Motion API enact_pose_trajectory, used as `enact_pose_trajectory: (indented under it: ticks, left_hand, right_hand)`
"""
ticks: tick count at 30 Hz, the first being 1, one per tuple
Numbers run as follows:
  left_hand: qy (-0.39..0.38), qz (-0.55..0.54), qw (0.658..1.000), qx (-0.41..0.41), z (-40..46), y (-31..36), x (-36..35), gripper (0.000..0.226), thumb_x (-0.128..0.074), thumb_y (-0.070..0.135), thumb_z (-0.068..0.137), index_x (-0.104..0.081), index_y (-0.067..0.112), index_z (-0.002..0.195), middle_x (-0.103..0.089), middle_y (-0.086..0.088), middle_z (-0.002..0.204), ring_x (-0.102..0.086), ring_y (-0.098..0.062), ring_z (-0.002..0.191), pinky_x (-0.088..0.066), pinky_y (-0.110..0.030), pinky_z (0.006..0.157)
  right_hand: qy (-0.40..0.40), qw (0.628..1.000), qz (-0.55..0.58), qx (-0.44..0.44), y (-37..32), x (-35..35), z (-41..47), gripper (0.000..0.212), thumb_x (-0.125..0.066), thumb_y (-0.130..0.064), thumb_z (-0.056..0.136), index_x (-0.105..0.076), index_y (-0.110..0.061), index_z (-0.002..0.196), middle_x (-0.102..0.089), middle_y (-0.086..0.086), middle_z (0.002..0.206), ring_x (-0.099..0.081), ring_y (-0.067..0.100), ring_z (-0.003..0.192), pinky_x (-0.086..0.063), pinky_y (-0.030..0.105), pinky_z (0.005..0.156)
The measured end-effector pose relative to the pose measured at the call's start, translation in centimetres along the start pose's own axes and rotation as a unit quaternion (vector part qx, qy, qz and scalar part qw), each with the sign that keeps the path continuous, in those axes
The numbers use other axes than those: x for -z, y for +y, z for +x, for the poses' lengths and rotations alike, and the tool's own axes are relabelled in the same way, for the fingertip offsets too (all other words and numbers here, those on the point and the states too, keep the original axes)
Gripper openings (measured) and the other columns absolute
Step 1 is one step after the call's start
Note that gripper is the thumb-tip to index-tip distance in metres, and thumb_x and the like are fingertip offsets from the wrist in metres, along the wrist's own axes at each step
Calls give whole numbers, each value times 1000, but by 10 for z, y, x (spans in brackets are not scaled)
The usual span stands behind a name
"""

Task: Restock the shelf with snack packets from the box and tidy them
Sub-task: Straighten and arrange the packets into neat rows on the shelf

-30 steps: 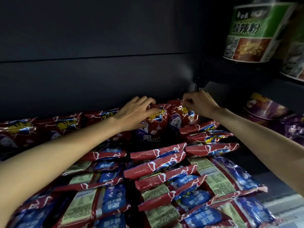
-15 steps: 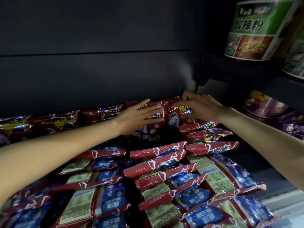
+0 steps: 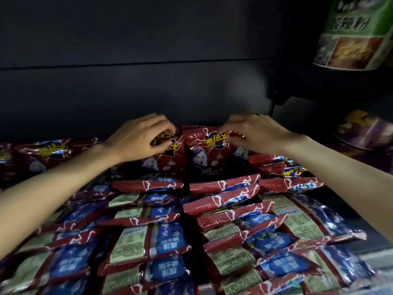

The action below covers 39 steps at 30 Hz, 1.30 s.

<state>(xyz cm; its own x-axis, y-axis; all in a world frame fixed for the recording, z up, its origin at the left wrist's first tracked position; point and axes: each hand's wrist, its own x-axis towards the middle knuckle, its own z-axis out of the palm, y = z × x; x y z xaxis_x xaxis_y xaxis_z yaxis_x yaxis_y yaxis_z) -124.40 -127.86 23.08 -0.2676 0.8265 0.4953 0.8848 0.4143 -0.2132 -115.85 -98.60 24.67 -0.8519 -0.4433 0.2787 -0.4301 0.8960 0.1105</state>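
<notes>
Red upright packets (image 3: 204,154) pinched by left grip (image 3: 140,139) and right grip (image 3: 253,135); flat packets (image 3: 225,201) crowd beneath.

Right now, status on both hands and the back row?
Left hand pinches top of upright red foil snack packet. Right hand pinches neighbouring upright red packet. Nothing blocking; flat packets lie in front.

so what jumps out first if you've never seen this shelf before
Two bare hands at the back of the shelf: the left hand and right hand each pinch the top of an upright red snack packet. In front, rows of red-and-blue packets lie overlapped. A green noodle tub sits upper right.
</notes>
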Motion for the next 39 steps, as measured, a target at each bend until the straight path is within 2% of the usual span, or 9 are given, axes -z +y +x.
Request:
enact_pose_trajectory:
  ticks: [6,10,15,19,22,25,32,35,39]
  left_hand:
    - [-125,44,986,101,-41,-14,-2,35,-58,37,90,-53,21,120,-60,1,121,-61,-18,105,-54,-38,82]
    - [-122,-20,981,153,-30,-13,-13,32,-49,40,93,-47,25,121,-65,2,116,-66,-18,93,-53,-40,79]
    - [-66,-83,970,220,-13,-15,-7,31,-75,24,78,-61,24,105,-66,10,94,-60,-6,78,-51,-32,71]
    - [-57,64,989,122,-13,-20,-14,35,-75,24,78,-60,18,109,-63,1,104,-61,-17,90,-51,-31,63]
    - [-35,166,985,-30,-24,-30,-23,34,-69,26,84,-61,11,114,-58,-8,120,-55,-25,108,-51,-39,83]
    - [-115,221,961,-122,-40,-37,-35,56,-35,48,96,-38,16,143,-33,-7,151,-27,-22,139,-20,-41,114]
    - [-233,356,902,-76,-50,-37,-41,75,-10,61,93,29,21,144,32,0,151,28,-22,139,9,-49,114]
    - [-208,318,923,-64,-47,-32,-35,72,-19,58,95,10,23,150,14,0,157,13,-22,144,3,-52,115]
    - [-153,144,978,-12,-54,-17,0,49,-33,43,95,-43,23,139,-39,1,147,-32,-18,137,-17,-39,115]
  right_hand:
    - [-33,998,-19,52,-29,-13,31,39,-51,-32,95,-49,-29,134,-53,-3,125,-56,21,112,-47,37,88]
    - [-33,998,-10,60,-41,-23,48,44,-51,-34,96,-44,-27,139,-50,-2,130,-54,22,115,-45,37,91]
    - [-25,997,-17,65,-54,-28,70,46,-46,-36,97,-38,-31,142,-49,1,130,-55,22,112,-45,35,88]
    - [-9,983,-164,87,-58,-35,79,49,-43,-30,99,-30,-33,146,-44,8,128,-50,26,113,-48,35,75]
    - [-9,965,-243,94,-54,-47,82,57,-53,-34,94,-31,-30,146,-44,10,131,-48,27,112,-48,33,69]
    - [33,945,-304,115,-41,-61,82,67,-68,-49,78,-47,-27,138,-58,5,116,-57,22,96,-50,30,64]
    - [43,918,-371,134,-26,-73,85,66,-35,-56,93,-22,-24,149,-48,-1,140,-51,19,114,-40,32,90]
    - [70,932,-331,129,-29,-68,81,62,-39,-52,93,-31,-22,147,-50,3,137,-51,22,114,-41,34,90]
    - [103,968,-171,155,-42,-45,74,48,-43,-41,92,-52,-18,133,-48,10,134,-44,27,122,-42,40,92]
